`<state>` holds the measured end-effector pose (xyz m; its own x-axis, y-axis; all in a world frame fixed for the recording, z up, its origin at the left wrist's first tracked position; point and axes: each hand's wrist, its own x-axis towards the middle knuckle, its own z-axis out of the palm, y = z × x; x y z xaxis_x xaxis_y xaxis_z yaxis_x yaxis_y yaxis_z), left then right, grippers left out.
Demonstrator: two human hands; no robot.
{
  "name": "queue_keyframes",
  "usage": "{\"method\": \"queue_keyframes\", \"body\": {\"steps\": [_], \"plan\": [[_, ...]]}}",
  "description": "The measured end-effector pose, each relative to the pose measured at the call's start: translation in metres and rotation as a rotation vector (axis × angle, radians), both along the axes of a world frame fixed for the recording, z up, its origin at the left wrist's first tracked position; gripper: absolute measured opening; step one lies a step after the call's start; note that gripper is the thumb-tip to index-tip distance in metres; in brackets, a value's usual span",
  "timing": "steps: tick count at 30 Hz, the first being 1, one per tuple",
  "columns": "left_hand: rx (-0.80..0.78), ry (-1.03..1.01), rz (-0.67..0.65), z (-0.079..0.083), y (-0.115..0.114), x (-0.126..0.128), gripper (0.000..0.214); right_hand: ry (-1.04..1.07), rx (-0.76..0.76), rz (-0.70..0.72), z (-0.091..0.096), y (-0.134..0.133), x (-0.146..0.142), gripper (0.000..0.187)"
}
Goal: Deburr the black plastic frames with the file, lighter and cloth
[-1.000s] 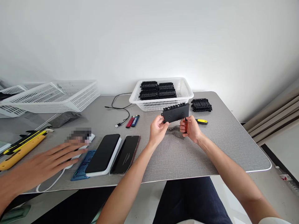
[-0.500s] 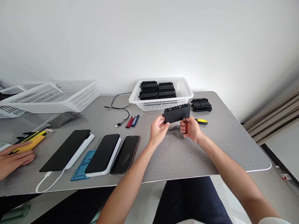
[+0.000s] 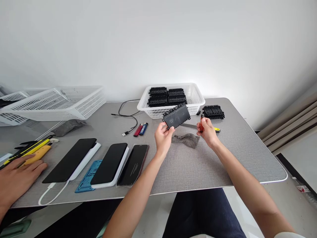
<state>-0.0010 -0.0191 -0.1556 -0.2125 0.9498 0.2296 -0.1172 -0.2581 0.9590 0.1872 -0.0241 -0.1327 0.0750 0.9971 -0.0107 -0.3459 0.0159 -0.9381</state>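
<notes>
My left hand (image 3: 163,138) grips a flat black plastic piece (image 3: 177,116) with a toothed edge, tilted up in front of the basket. Apart from it, my right hand (image 3: 208,133) is closed around an orange-red lighter (image 3: 202,124) held upright; no flame shows. Below and between my hands a crumpled grey cloth (image 3: 187,140) lies on the table. Behind my right hand is a tool with a yellow-and-black handle (image 3: 217,130), its flat metal blade (image 3: 188,125) pointing left. More black toothed pieces (image 3: 213,111) lie to the right of the basket.
A white basket (image 3: 141,106) of black pieces stands by the wall. Red and blue lighters (image 3: 143,129), a black cable (image 3: 135,125) and several phones (image 3: 132,165) lie leftward. At far left, another person's hand (image 3: 22,175) rests beside a yellow tool (image 3: 37,155).
My hands have moved apart. The black piece has shifted left and tilted, and the lighter has come away from it to the right. The other person's hand has moved rightward.
</notes>
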Motion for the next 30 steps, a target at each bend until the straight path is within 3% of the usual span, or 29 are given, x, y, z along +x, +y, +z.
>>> {"method": "queue_keyframes", "body": {"steps": [7,13,20,26,30], "plan": [[-0.018,-0.061,-0.009,0.002,-0.002,0.000,0.041,-0.452,0.067,0.007,-0.021,0.005,0.004,0.034],[-0.016,-0.063,0.017,0.005,-0.003,0.001,0.044,-0.953,0.128,-0.028,-0.027,0.002,-0.001,0.027],[-0.012,-0.072,0.054,0.003,-0.001,0.000,0.049,-1.356,0.215,-0.037,-0.039,0.003,-0.009,0.028],[-0.003,-0.058,0.046,0.001,0.000,0.001,0.050,-1.519,0.237,-0.039,-0.043,0.006,-0.011,0.023],[0.019,-0.036,0.033,-0.002,0.002,-0.001,0.047,-1.400,0.294,-0.062,-0.041,0.008,-0.009,0.026]]}}
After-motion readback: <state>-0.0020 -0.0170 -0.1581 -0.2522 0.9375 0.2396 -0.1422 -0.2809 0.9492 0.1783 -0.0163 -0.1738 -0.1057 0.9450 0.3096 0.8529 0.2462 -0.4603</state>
